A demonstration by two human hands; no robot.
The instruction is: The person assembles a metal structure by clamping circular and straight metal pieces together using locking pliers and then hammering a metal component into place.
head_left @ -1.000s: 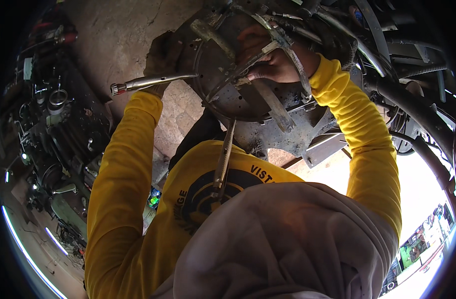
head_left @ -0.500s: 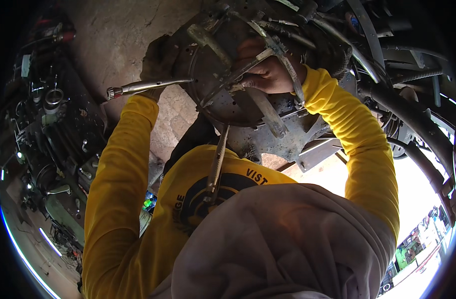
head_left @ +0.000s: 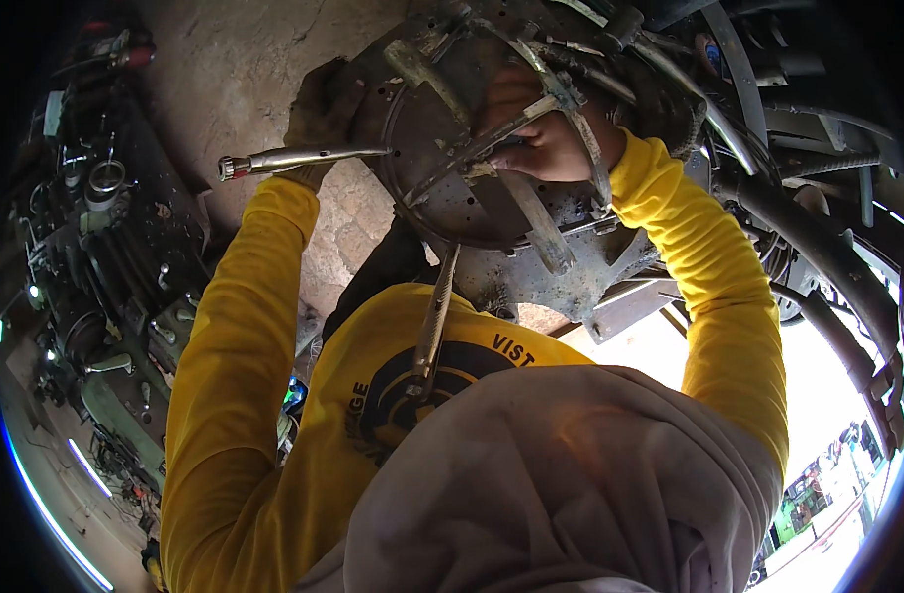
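The right hand (head_left: 549, 143), half-curled, its hold unclear, is among worn, straight and curved grey metal bars (head_left: 537, 223) over a dark, round, perforated metal disc (head_left: 427, 138). Left of this, the left hand (head_left: 321, 111) is too shadowed to tell its grip.

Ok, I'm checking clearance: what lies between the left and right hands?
In the head view, a dark metal plate and a short bar lie between them.

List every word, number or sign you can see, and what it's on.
Yellow shirt: dark capitals around a round emblem, partly hidden by the grey cloth; wording not copied out here.
Distant coloured items, lower right: too small and blurred to read.
Dark metal disc: no lettering can be made out.
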